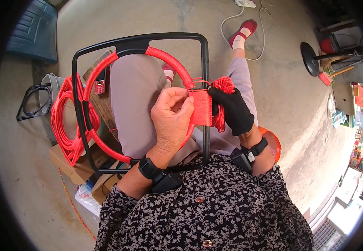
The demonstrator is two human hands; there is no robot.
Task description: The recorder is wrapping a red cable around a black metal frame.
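A black rectangular frame (pixel 207 50) with a round inner ring lies across my lap. Red cord is wound round stretches of the ring (pixel 171 60). At the frame's right side, tightly laid red cord forms a flat panel (pixel 201 109) between ring and outer bar. My bare left hand (pixel 171 115) pinches at this panel's left edge, thumb against fingers. What lies between its fingertips is partly hidden. My right hand (pixel 234 109), in a black glove, closes on a looped bundle of red cord (pixel 224 85) beside the outer bar. A loose strand arches above the panel.
To the left, a large red coil (pixel 60 121) hangs by a grey bucket (pixel 52 80), near another black frame (pixel 34 102) and a cardboard box (pixel 75 164). A phone (pixel 100 86) lies on a wooden board. An orange bucket (pixel 272 142) stands right; a white cable (pixel 261 46) crosses the floor.
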